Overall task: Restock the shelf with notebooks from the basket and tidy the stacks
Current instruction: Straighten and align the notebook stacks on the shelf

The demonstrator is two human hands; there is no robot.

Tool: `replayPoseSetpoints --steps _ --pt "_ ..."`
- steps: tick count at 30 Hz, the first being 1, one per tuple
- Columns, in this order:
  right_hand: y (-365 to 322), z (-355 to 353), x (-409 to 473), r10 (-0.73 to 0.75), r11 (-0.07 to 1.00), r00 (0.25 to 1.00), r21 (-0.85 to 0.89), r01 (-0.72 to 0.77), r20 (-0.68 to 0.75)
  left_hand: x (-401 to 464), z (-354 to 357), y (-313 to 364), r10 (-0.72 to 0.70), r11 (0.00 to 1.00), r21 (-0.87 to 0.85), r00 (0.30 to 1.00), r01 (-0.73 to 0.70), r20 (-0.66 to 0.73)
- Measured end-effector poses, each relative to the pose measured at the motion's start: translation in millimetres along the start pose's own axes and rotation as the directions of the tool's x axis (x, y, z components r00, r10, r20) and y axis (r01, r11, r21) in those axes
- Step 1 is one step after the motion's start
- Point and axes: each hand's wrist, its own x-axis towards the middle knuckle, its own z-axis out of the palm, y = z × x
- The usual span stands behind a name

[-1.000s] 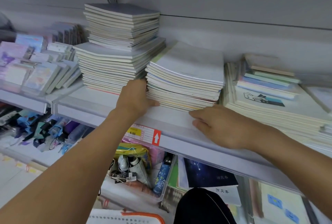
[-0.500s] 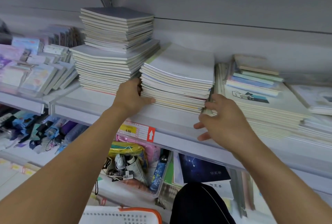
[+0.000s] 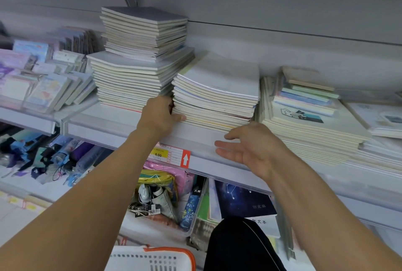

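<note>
Since 0.5 s ago the right hand [image 3: 250, 146] has pulled back off the middle notebook stack [image 3: 217, 94] and now hovers w/ fingers straight over the shelf [image 3: 113, 123] front edge. Nearest, a white basket w/ orange rim [image 3: 152, 257] sits at bottom; above it the left hand [image 3: 159, 116] presses curled fingers and thumb vs. the stack's left side. Further back-left is the taller two-tier notebook pile [image 3: 141, 57], touching the middle stack.

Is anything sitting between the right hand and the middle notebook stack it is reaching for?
Nothing visible. The right hand hovers open just in front of the middle stack, over bare shelf edge, at the stack's front right corner. The left hand already grips the stack's left side.
</note>
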Motion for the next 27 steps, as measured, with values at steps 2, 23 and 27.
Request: replayPoseSetpoints --steps 2,23,27 --pt "-3 0 1 0.025 1.000 1.000 0.013 -0.025 -0.004 0 -2 0 -0.019 1.000 -0.009 0.999 0.020 0.026" --pt "-3 -25 5 0.047 0.998 0.988 0.032 -0.052 0.148 -3 1 3 -0.034 0.997 0.069 0.998 0.038 -0.060" --pt "-14 -22 1 -0.027 0.967 0.993 -0.249 0.056 0.116 -6 -4 7 -0.055 0.997 0.049 0.998 0.056 -0.028"
